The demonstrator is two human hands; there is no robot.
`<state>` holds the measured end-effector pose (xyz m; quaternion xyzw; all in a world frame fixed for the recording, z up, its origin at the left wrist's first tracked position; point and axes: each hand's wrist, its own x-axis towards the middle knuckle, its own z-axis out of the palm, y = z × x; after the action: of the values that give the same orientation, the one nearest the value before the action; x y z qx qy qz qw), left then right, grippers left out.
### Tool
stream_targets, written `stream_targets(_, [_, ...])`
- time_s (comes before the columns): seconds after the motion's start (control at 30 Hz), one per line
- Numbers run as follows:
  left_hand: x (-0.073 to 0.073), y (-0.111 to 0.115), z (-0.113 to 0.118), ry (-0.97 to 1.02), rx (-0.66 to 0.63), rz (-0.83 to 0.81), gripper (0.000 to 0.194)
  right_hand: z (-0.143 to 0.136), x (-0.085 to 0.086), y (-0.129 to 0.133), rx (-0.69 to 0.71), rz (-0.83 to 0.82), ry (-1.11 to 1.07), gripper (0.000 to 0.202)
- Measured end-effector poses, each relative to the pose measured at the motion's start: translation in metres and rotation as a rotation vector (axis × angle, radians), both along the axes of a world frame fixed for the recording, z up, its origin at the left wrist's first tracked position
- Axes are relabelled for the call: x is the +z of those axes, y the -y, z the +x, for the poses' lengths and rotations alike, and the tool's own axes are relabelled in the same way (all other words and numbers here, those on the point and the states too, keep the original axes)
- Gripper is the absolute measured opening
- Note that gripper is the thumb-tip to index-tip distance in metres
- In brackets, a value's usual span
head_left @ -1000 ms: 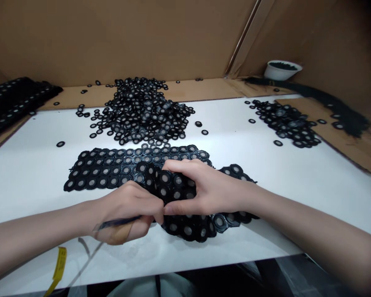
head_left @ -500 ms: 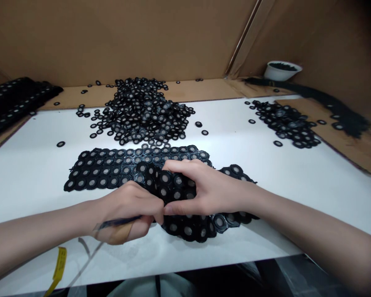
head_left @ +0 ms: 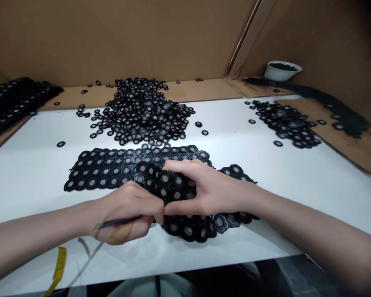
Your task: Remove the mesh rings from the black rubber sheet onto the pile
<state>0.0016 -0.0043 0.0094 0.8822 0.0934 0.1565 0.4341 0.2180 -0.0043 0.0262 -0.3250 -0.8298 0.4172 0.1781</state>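
In the head view a black mat of joined rings with pale grey centres (head_left: pixel 188 231) lies before me, its near part folded up. My right hand (head_left: pixel 200 189) grips that fold, thumb below and fingers above. Against the mat's left edge, my left hand (head_left: pixel 132 212) is closed, its fingertips meeting the right thumb. A slim dark thing (head_left: pixel 119 222) and a tan patch cross the left palm, too blurred to name. What the left fingertips pinch is hidden. Behind the hands the flat part of the same or another ring mat (head_left: pixel 102 171) stretches left.
Loose black rings form a large heap (head_left: pixel 145 111) at the back and a smaller pile (head_left: pixel 287 123) at right. A dark bundle of strands (head_left: pixel 327 99) lies by a white tub (head_left: pixel 281 72). Stacked mats (head_left: pixel 12 103) sit far left, a yellow tag (head_left: pixel 59 264) at front. Cardboard walls (head_left: pixel 111 37) enclose the table.
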Motion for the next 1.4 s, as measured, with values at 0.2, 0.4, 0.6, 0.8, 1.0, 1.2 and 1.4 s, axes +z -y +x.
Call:
stream_targets(0.2, [0.0001, 0.0015, 0.0002, 0.008, 0.001, 0.01, 0.017, 0.0001, -0.0002, 0.0001, -0.001, -0.001, 0.003, 0.032])
stream_targets(0.4, [0.0008, 0.0011, -0.0005, 0.0, 0.002, 0.008, 0.018, 0.0005, -0.0003, 0.0012, -0.003, 0.024, 0.003, 0.031])
stream_targets(0.6, [0.0002, 0.0012, -0.0018, -0.005, -0.01, -0.005, 0.014, -0.0001, 0.0001, 0.0007, 0.001, 0.004, 0.002, 0.031])
stream_targets(0.8, [0.0004, 0.0008, -0.0022, -0.013, -0.01, 0.004, 0.016, -0.0004, 0.0, 0.0003, -0.002, 0.01, 0.005, 0.031])
stream_targets(1.0, [0.0007, 0.0007, -0.0001, -0.002, -0.015, -0.001, 0.014, -0.0003, 0.0019, 0.0007, 0.01, -0.009, 0.007, 0.028])
stream_targets(1.2, [0.0025, 0.0006, -0.0012, -0.037, -0.011, 0.018, 0.017, -0.0006, 0.0021, 0.001, 0.006, 0.009, 0.007, 0.028])
stream_targets(1.4, [0.002, 0.0016, -0.0027, -0.034, -0.014, 0.009, 0.017, -0.0003, 0.0018, 0.0014, 0.005, 0.009, 0.005, 0.03])
